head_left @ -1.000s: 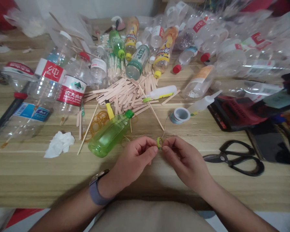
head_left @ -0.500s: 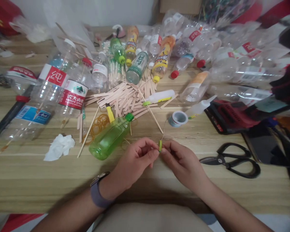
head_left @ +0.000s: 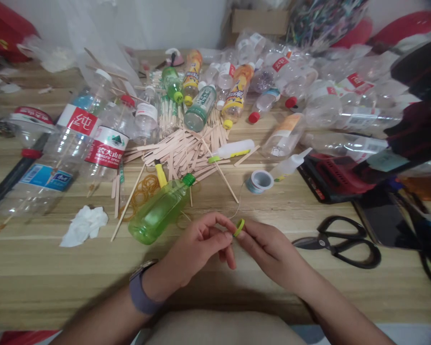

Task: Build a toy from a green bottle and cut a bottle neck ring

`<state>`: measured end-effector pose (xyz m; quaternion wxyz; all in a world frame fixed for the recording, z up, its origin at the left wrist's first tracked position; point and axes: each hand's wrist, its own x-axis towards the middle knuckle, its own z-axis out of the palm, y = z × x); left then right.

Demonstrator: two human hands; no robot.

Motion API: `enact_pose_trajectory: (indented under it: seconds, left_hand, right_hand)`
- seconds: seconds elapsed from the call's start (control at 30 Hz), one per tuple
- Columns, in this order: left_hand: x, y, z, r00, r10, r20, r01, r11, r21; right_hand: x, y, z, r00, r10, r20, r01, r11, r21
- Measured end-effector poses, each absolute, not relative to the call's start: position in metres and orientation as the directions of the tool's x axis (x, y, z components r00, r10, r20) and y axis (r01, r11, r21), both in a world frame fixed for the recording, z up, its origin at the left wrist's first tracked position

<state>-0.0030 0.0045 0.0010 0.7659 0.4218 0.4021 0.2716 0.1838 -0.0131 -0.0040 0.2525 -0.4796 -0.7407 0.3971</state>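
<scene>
Pinched in my right hand [head_left: 267, 249] is a yellow-green plastic ring [head_left: 240, 227], tilted, perhaps a bottle cap. My left hand [head_left: 204, 247] has its thumb and forefinger closed at the ring's left edge; what lies between those fingertips is too small to make out. Its other fingers curl loosely below. A thin thread [head_left: 240, 201] runs from the spool [head_left: 260, 182] down toward my left fingers. Left of my hands lies a green bottle [head_left: 160, 211] without a cap. Black-handled scissors [head_left: 330, 242] rest right of my right hand.
Wooden sticks [head_left: 181, 151] are heaped ahead, with rubber bands [head_left: 145, 189] and a yellow-handled tool [head_left: 160, 173] nearby. Glue bottles [head_left: 290, 163] lie near the spool. Plastic bottles [head_left: 107, 143] crowd the left and back. Crumpled tissue [head_left: 84, 225] lies left; a phone [head_left: 386, 220] lies right.
The ring has tilted, showing more of its opening, and stays in my right fingers. My left lower fingers have loosened and extended downward. The whole view has shifted slightly.
</scene>
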Motion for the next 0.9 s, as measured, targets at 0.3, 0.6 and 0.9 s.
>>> enact_pose_trajectory:
  seconds: [0.3,0.6,0.9]
  left_hand:
    - [-0.004,0.006,-0.002,0.532,0.762,-0.369,0.026,0.420,0.907]
    - [-0.008,0.002,0.000,0.473,0.844,-0.255,0.049,0.264,0.963]
    - [-0.005,-0.001,-0.007,0.494,0.832,-0.251,-0.002,0.290,0.957]
  right_hand:
    - [0.179,-0.012,-0.006,-0.303,0.937,0.173,0.594,0.328,-0.735]
    - [0.174,-0.017,-0.003,-0.349,0.933,0.086,0.533,0.274,-0.801]
    - [0.171,-0.018,-0.002,-0.296,0.943,0.152,0.576,0.303,-0.759]
